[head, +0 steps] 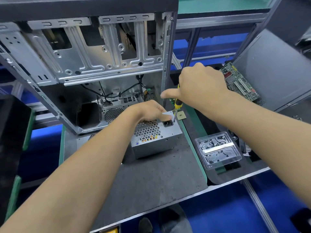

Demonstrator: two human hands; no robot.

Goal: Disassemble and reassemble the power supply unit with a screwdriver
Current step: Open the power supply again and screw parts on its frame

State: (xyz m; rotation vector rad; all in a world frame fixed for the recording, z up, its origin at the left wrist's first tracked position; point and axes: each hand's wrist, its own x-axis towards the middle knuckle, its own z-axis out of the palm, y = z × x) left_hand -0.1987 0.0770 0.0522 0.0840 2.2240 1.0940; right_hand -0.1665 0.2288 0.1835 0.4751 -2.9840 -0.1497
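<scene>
A grey metal power supply unit [156,140] stands on the dark mat, its honeycomb vent and black power socket facing up. My left hand [148,111] grips its far top edge, thumb lying beside the socket. My right hand [200,86] is wrapped round the top of a yellow-and-black screwdriver [177,105], thumb sticking out to the left. The screwdriver stands nearly upright, its tip at the unit's top right corner next to the socket.
An open computer case [94,64] stands right behind the unit. A clear plastic tray [218,149] with screws lies to the right. A small CPU chip [181,115] sits beside the screwdriver, and a green circuit board [239,81] leans at the far right. The bench edge [218,185] runs across the front.
</scene>
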